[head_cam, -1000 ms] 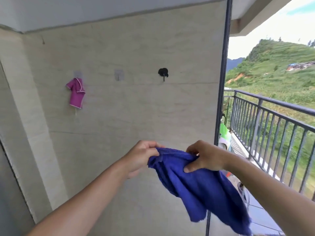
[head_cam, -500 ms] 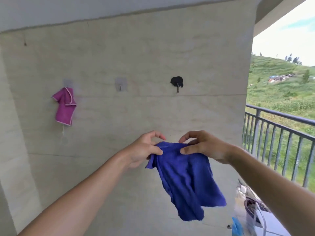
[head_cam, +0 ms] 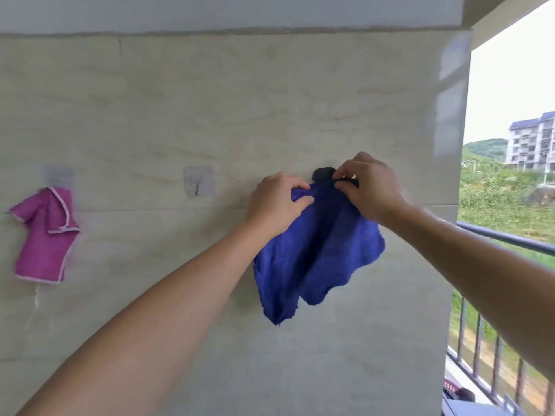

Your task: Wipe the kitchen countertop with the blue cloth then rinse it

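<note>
The blue cloth [head_cam: 315, 250] is held up against the beige tiled wall [head_cam: 270, 100], a little toward 3 o'clock from the middle of the view. Its top edge is gripped at the 11 o'clock corner by the left hand [head_cam: 276, 202], with the fingers curled over the fabric and the thumb pressed in from below. At the cloth's 1 o'clock corner the edge is pinched between the thumb and fingertips of the right hand [head_cam: 372, 187]. That pinch is made right at a black hook [head_cam: 322, 173], which is half hidden behind the fingers and the fabric. Whether the cloth is caught on the hook cannot be told. The rest of the cloth hangs toward 6 o'clock in loose folds.

At 9 o'clock from the left hand, a clear stick-on hook [head_cam: 198, 181] is seen on the wall. Further toward 9 o'clock, a pink cloth [head_cam: 43, 235] is hung from another clear hook [head_cam: 58, 175]. At 3 o'clock, past the wall's end, a dark balcony railing [head_cam: 504, 238] is seen, with a pale building [head_cam: 531, 142] beyond it at 2 o'clock.
</note>
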Demonstrator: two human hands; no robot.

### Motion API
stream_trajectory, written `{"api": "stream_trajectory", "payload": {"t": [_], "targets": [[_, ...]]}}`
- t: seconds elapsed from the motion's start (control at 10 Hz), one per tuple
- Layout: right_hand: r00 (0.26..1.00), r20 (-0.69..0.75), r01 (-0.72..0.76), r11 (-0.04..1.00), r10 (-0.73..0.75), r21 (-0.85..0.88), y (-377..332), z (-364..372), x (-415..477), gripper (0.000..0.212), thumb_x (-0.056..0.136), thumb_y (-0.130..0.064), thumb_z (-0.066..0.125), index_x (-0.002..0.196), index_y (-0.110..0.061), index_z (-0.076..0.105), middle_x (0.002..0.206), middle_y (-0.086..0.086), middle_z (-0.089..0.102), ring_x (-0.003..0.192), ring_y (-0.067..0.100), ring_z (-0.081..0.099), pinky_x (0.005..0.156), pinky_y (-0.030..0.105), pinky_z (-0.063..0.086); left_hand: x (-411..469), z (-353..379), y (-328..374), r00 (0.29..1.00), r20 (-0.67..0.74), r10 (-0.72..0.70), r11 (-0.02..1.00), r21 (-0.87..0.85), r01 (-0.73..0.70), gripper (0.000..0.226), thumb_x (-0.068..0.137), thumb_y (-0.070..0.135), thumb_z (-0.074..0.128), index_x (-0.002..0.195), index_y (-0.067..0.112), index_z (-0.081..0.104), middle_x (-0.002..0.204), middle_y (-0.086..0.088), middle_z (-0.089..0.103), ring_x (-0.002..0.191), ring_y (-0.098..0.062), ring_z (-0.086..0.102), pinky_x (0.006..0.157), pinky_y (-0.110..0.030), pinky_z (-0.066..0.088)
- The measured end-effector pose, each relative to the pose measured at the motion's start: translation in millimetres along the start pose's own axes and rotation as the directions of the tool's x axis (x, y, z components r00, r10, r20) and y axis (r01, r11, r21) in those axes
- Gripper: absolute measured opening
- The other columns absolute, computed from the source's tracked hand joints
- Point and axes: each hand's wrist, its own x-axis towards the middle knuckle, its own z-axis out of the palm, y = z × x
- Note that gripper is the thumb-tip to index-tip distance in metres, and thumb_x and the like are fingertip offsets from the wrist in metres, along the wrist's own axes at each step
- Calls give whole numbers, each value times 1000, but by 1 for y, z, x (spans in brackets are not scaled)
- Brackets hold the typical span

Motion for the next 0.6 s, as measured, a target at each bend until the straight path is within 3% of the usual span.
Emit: {"api": "stream_trajectory", "payload": {"t": [0.1,0.2,0.3,0.4,0.5,0.6], "targets": [[976,-104,143,923,-192,-358,8,13,-1,11,89,-22,59,93,-20,70,91,1,65,89,29,55,69,36,40,9,13,5,998,-51,38,967,253,-24,22,91,30,61,109,20,70,105,-5,60,92,-31,60,74,-35,44],[960,-139,177,909,-245,-378,10,20,-18,17,83,-14,59,93,-18,72,84,2,67,81,32,58,66,36,42,-3,29,10,995,-37,89,923,380,-69,23,94,29,54,110,17,64,107,-5,63,93,-34,62,70,-37,42],[1000,-21,-17,996,15,-86,3,22,-28,24,85,-19,51,98,-17,72,95,1,69,86,31,62,69,35,48,-26,45,4,997,-51,51,967,251,-36,26,92,29,57,114,17,64,110,-3,67,96,-31,62,74,-38,46],[988,22,-155,986,154,58,-2,24,-28,29,85,-45,53,88,-20,67,81,-3,69,78,25,61,70,38,51,-58,66,-5,995,-75,-73,997,4,73,37,85,25,64,121,23,59,104,0,70,91,-28,65,76,-39,52],[976,-9,-218,973,219,77,-8,39,-35,29,87,-46,57,97,-19,62,83,0,68,79,27,60,70,38,49,-89,89,-12,983,-43,-177,971,-172,167,29,82,22,60,111,26,57,86,7,70,76,-22,65,67,-41,53],[969,-30,-239,960,246,149,-8,46,-43,27,90,-38,56,104,-16,60,86,2,68,82,29,60,72,38,47,-103,101,-10,968,-7,-250,938,-249,240,31,80,23,53,109,31,55,83,11,70,73,-18,65,66,-39,53]]}}
